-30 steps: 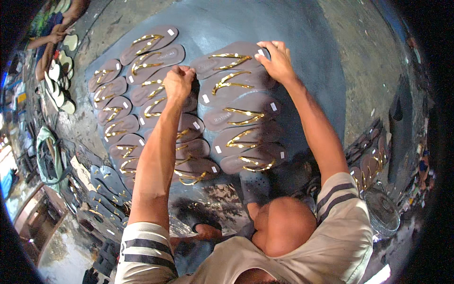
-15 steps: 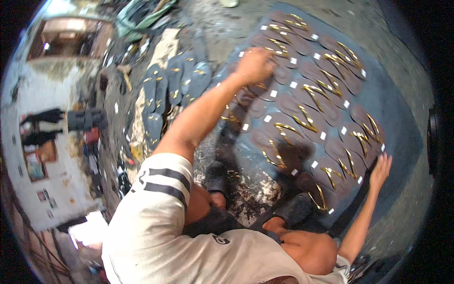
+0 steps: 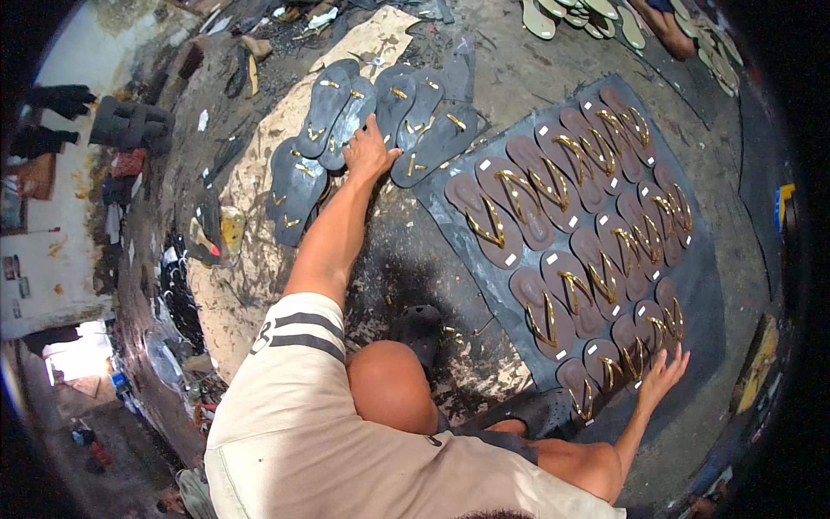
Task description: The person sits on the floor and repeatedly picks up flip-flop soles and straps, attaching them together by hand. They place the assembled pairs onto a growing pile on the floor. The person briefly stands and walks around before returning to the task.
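My left hand point(image 3: 367, 154) reaches far forward and lies flat on a cluster of black flip-flops with gold straps point(image 3: 346, 121), which sit fanned out on a cardboard sheet point(image 3: 251, 259). My right hand point(image 3: 661, 378) rests with fingers spread on the near end of the rows of brown flip-flops with gold straps point(image 3: 571, 208). These rows lie on a dark grey mat point(image 3: 718, 285), and small white tags sit beside several of them. Neither hand grips anything. My bent knee point(image 3: 389, 389) shows between my arms.
Pale flip-flops point(image 3: 596, 13) lie at the top right beside another person's leg point(image 3: 666, 26). Scraps and dark debris litter the stained concrete floor point(image 3: 415, 259). A black sandal point(image 3: 424, 324) lies near my knee. Dark bundles point(image 3: 130, 121) and stacked black soles point(image 3: 177, 294) lie at the left.
The view has swung to the left. My left hand moved off the brown flip-flops onto the black ones. My right hand slid down to the near end of the brown rows.
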